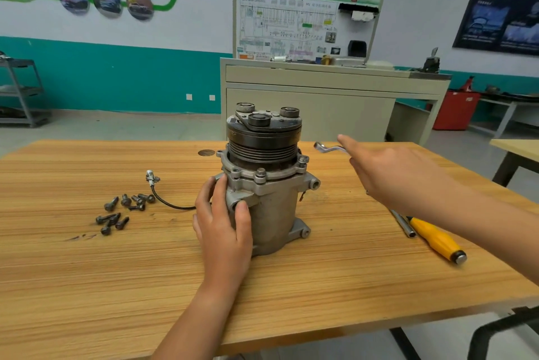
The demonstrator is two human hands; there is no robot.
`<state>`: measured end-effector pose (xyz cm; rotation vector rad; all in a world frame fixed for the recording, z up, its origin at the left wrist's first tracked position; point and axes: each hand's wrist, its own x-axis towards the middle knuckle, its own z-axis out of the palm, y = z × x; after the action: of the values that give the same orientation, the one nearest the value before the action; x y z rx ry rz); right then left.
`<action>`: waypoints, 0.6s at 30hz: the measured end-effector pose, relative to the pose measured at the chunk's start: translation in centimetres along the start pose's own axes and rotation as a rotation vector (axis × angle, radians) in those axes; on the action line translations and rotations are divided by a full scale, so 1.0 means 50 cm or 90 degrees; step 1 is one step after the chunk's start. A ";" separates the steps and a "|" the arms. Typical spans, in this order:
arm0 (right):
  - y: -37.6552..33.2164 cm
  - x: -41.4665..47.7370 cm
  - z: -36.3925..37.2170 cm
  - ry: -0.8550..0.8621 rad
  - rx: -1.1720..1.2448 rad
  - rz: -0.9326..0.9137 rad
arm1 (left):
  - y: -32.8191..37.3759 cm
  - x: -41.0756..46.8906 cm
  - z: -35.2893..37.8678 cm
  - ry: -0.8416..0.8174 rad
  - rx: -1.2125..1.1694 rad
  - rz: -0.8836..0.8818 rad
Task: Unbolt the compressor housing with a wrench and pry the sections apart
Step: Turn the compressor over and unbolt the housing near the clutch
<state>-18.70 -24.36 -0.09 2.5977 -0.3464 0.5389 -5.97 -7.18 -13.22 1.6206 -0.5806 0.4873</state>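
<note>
Farthest left, a grey shelf rack (20,91) stands against the teal wall, behind the wooden table (87,272). On the left part of the tabletop lies a loose cluster of dark bolts (122,211), some touching one another. Just to their right a small metal connector (151,178) rests on the wood, and its black wire (169,204) curves away toward the person's left hand (221,222).

That hand grips the compressor (268,184) from its left side: the fingers curl round the grey housing and the thumb presses on a mounting ear. The compressor stands upright near the middle of the table, with its dark pulley (264,138) on top. At least one bolt head (260,173) sits in the flange below the pulley.

To the right, a bent ring wrench (328,148) lies on the far side of the table. The right hand (399,176) reaches over it with straight, spread fingers and holds nothing. Whether a fingertip touches the wrench cannot be told.

Under the right forearm a slim metal rod (404,224) lies just beside a yellow-handled screwdriver (437,240). Behind the table stands a beige cabinet (320,82) with a wiring-diagram panel, and further right a red bin (456,110) sits on the floor.
</note>
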 end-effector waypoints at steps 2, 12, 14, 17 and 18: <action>-0.017 0.001 -0.006 -0.027 -0.023 -0.011 | 0.000 -0.001 -0.001 0.003 -0.001 0.000; -0.088 0.019 -0.057 -0.117 -0.202 -0.080 | 0.002 -0.001 -0.001 0.002 -0.004 0.006; -0.084 0.025 -0.049 -0.120 -0.209 -0.082 | 0.001 -0.001 -0.001 0.003 -0.004 0.007; -0.048 0.041 -0.023 -0.117 -0.190 -0.084 | 0.003 -0.002 -0.002 0.002 0.002 0.004; -0.033 0.048 -0.016 -0.123 -0.181 -0.086 | 0.003 -0.002 -0.004 0.000 0.004 0.007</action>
<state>-16.30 -22.92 0.94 2.3789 -0.2845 0.1777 -6.15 -6.99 -13.15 1.6244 -0.5885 0.4973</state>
